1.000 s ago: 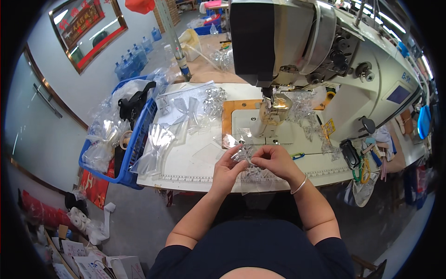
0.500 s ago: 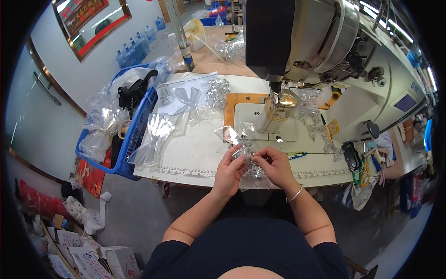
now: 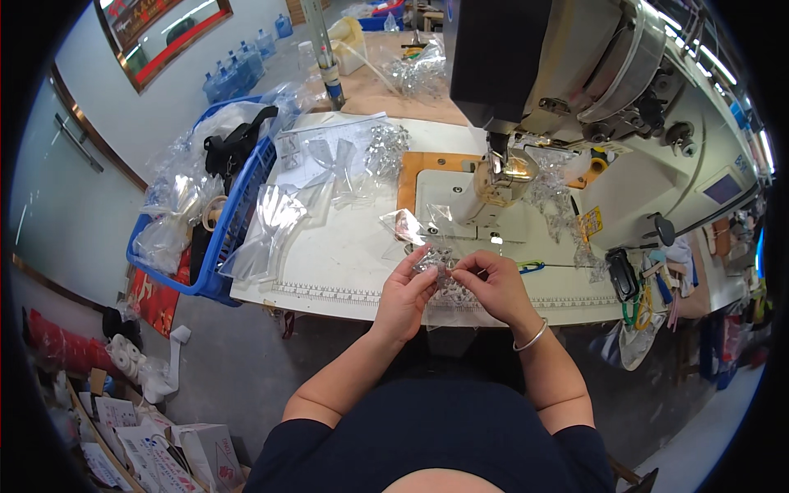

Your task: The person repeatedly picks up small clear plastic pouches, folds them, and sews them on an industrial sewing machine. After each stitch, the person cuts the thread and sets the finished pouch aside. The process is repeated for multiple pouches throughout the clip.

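Both hands meet at the front edge of a white sewing table (image 3: 345, 271), over a clear, shiny plastic piece (image 3: 437, 261) with crumpled, glittering parts. My left hand (image 3: 404, 287) grips the piece between thumb and fingers from its left side. On the right, my right hand (image 3: 493, 287) pinches at its edge, thumb against forefinger; what exactly sits between those tips is too small to tell. Clear pointed flaps of the plastic reach toward the sewing machine (image 3: 501, 185), whose needle area is just beyond the hands.
At the left stands a blue basket (image 3: 246, 238) full of plastic bags. Clear plastic bows (image 3: 275, 226) and a paper sheet (image 3: 304, 152) lie beside it. Right of the machine are glittering strips (image 3: 555, 205), a blue-green snipper (image 3: 531, 266), a black clip-like object (image 3: 622, 275) and hanging scissors (image 3: 645, 304).
The view has shifted slightly. Both hands stay on the plastic piece at the table edge; my right thumb and fingers have moved a little, drawing slightly away from the left hand.
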Available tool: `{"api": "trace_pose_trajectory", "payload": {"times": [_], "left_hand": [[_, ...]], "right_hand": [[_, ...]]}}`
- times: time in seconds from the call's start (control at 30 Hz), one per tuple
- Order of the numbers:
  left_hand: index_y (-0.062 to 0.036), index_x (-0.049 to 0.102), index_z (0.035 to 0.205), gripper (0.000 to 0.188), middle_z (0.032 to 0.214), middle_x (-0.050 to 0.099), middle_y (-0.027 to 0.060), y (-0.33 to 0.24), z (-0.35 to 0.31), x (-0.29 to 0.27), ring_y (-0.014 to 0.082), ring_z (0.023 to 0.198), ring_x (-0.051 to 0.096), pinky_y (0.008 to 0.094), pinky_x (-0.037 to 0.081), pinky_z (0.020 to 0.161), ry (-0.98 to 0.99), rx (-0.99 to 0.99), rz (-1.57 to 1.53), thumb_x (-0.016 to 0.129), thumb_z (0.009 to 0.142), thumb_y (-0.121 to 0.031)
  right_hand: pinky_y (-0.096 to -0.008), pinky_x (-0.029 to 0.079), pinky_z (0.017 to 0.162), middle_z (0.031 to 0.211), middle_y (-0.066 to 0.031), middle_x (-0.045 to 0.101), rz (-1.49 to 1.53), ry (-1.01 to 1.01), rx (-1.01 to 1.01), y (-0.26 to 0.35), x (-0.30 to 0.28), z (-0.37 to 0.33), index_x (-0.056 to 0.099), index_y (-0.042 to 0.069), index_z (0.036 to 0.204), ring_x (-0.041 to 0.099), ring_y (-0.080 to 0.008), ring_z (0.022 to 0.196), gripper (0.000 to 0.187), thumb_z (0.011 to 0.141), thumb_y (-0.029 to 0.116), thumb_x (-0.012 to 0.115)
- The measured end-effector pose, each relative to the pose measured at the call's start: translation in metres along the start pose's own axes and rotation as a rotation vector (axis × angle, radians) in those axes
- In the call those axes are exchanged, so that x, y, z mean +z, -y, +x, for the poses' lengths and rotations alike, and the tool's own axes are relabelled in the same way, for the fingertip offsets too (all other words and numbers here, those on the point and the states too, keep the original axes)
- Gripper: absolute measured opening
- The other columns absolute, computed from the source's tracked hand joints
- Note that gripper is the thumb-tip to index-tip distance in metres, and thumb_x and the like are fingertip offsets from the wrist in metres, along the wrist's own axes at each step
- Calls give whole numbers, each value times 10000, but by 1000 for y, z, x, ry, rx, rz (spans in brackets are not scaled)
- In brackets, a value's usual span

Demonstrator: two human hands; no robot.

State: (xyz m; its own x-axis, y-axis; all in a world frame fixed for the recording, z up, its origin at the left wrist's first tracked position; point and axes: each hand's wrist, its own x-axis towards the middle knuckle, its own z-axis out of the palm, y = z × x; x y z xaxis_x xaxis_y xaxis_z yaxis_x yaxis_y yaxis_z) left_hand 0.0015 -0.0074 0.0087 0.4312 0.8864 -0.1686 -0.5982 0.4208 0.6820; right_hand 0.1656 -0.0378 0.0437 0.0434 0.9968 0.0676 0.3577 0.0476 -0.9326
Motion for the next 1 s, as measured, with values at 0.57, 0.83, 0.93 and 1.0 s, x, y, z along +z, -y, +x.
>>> {"api": "trace_pose_trajectory", "payload": {"times": [0.57, 0.83, 0.93, 1.0], "left_hand": [[3, 385, 1331, 525, 1040, 604, 111, -2, 0, 0, 155, 963, 592, 274, 487, 848, -2, 9, -19, 600, 853, 1], [42, 419, 1281, 490, 1028, 603, 129, 4, 5, 0, 172, 888, 626, 317, 536, 807, -22, 161, 172, 604, 828, 36], [48, 416, 1281, 496, 1032, 602, 132, 3, 3, 2, 172, 895, 624, 311, 538, 801, 7, 171, 199, 613, 826, 27], [49, 409, 1287, 509, 1032, 603, 132, 3, 1, 3, 172, 896, 625, 304, 536, 801, 15, 174, 274, 618, 824, 23]], "right_hand": [[-229, 446, 554, 681, -24, 621, -63, -76, -17, 0, 5, 1, 642, 3, 813, 540, -72, 584, 140, 793, 132, 692], [-231, 476, 609, 720, -17, 629, 129, 9, 43, -3, 4, 7, 633, 1, 841, 571, -78, 645, 157, 784, 127, 708], [-233, 491, 634, 742, -19, 631, 303, 19, 42, -3, 6, 14, 631, 1, 862, 582, -84, 667, 162, 779, 115, 712], [-225, 481, 620, 737, -21, 627, 369, 24, 60, -1, 8, 16, 632, 4, 857, 573, -77, 660, 146, 780, 100, 711]]}}
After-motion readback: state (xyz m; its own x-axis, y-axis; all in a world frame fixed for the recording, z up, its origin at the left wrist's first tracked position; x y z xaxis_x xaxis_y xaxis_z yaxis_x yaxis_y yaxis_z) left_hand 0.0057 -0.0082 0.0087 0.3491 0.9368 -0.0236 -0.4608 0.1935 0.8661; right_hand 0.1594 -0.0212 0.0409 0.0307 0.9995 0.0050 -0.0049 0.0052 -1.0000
